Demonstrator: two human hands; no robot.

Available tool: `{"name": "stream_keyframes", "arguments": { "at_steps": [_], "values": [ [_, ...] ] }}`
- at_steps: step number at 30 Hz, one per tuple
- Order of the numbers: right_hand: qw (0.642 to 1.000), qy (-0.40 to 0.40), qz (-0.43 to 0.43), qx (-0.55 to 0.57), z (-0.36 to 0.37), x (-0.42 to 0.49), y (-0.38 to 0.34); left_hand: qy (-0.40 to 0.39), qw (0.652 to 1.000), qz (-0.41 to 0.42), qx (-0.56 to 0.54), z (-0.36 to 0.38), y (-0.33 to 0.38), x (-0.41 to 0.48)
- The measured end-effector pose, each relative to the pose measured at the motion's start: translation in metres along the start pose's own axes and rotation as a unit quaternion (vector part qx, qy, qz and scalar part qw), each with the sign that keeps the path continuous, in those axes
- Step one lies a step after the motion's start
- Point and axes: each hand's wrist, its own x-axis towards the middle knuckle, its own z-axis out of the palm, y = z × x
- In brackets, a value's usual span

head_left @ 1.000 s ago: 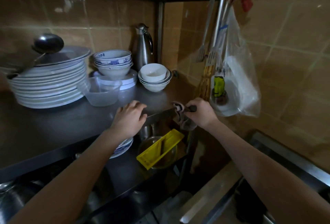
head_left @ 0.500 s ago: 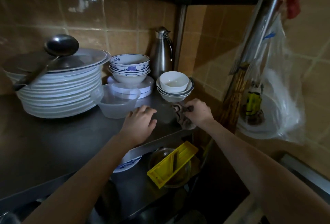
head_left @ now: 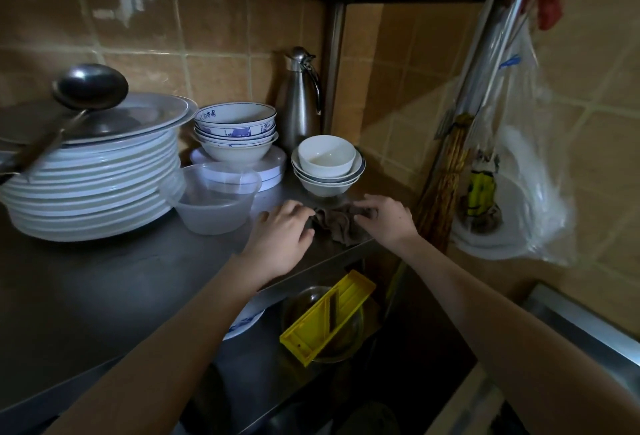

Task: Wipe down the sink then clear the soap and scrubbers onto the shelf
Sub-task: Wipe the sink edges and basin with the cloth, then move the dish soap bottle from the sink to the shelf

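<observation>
Step in hand: by the look of it, the person is setting the brown cloth down on the steel shelf, near its front right corner.
Left hand: palm down on the shelf, fingers curled together, their tips touching the cloth's left edge; it does not seem to clamp anything.
Right hand: lying over the cloth's right side, fingers loosely together and pressed on the fabric; whether they pinch a fold cannot be told.
Cloth: bunched, lying between the two hands, just in front of the stack of white bowls.
Neighbours: the clear plastic bowl stands just left of the left hand; the stack of plates is farther left.
How to do it well: flatten or fold the cloth inward, away from the shelf edge, so no corner hangs over the yellow grater on the lower level.
Care: keep the knuckles off the bowls behind.
Soap and scrubbers: none can be made out for certain here.
</observation>
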Motion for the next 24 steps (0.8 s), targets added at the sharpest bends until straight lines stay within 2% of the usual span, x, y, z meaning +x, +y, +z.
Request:
{"name": "stream_keyframes", "arguments": {
  "at_steps": [5, 15, 24],
  "values": [
    [0.997, 0.021, 0.023, 0.073, -0.017, -0.035, 0.019, -0.016, 0.999, 0.026, -0.012, 0.004, 0.024, 0.003],
    [0.992, 0.054, 0.082, 0.079, -0.056, -0.135, 0.094, -0.042, 0.992, 0.099, -0.058, 0.027, 0.089, 0.003],
    [0.961, 0.115, 0.235, 0.085, -0.086, -0.223, 0.182, -0.104, 0.975, 0.173, -0.097, 0.054, 0.161, 0.005]
  ]
}}
